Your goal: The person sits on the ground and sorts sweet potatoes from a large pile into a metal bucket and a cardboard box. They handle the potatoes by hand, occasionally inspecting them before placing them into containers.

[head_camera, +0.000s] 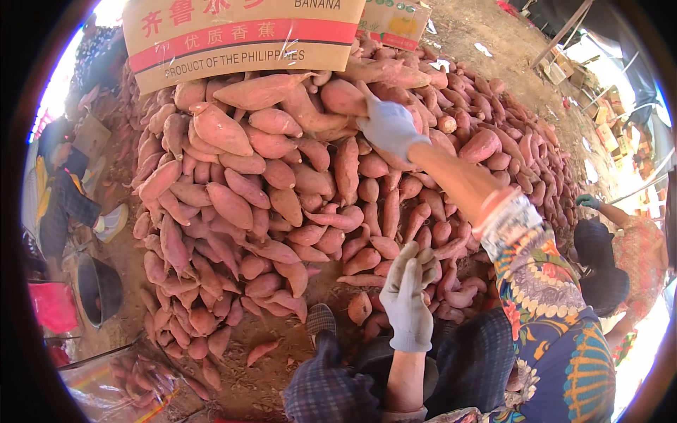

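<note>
My right hand (390, 128), in a pale grey glove, reaches to the upper middle of a large heap of reddish-pink sweet potatoes (231, 205). Its thumb and fingers are around the right end of a plump sweet potato (342, 98); the hand is slightly blurred. Lower down, near my lap, my left hand (410, 296) is raised in a matching glove with soil-stained fingertips. Its fingers are bent and a little apart, with nothing between them. Several smaller sweet potatoes lie behind and beside it.
A printed cardboard box (243, 42) stands at the heap's back edge. A black bucket (99, 290) and a plastic-lined box (127, 383) with sweet potatoes are at left. One loose sweet potato (262, 352) lies on bare soil. People sit at left and right.
</note>
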Demonstrator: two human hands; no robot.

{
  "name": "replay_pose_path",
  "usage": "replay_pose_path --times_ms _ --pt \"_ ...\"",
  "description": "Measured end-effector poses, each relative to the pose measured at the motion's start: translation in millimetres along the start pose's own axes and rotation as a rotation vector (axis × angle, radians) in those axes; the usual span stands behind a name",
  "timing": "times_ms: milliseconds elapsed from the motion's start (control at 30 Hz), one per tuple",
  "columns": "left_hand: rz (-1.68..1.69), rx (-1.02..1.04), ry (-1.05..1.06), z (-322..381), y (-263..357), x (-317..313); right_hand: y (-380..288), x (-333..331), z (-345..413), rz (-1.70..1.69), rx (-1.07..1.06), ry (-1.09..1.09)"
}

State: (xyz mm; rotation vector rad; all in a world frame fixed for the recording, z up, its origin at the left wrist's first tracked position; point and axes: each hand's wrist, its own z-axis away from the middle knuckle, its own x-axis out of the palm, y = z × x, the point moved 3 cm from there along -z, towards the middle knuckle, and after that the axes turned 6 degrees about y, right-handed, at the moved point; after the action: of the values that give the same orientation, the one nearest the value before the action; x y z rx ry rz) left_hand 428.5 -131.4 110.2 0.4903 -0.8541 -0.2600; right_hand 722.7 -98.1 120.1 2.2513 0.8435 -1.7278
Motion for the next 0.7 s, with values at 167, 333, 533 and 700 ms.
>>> replay_pose_path --times_ms 167,333,533,700 --pt "0.018 -0.008 0.108 0 3 -12 45 -18 102 -1.003 0.494 -0.47" --pt "0.056 0.047 0.139 0 -15 -27 51 -38 208 -1.619 0.948 -0.633" --pt "0.14 0.214 -0.018 2 -23 -38 20 -68 279 -1.501 0.868 -0.878" --pt "0.275 0.114 0.041 -1 -38 -56 10 -72 310 -1.314 0.705 -1.041"
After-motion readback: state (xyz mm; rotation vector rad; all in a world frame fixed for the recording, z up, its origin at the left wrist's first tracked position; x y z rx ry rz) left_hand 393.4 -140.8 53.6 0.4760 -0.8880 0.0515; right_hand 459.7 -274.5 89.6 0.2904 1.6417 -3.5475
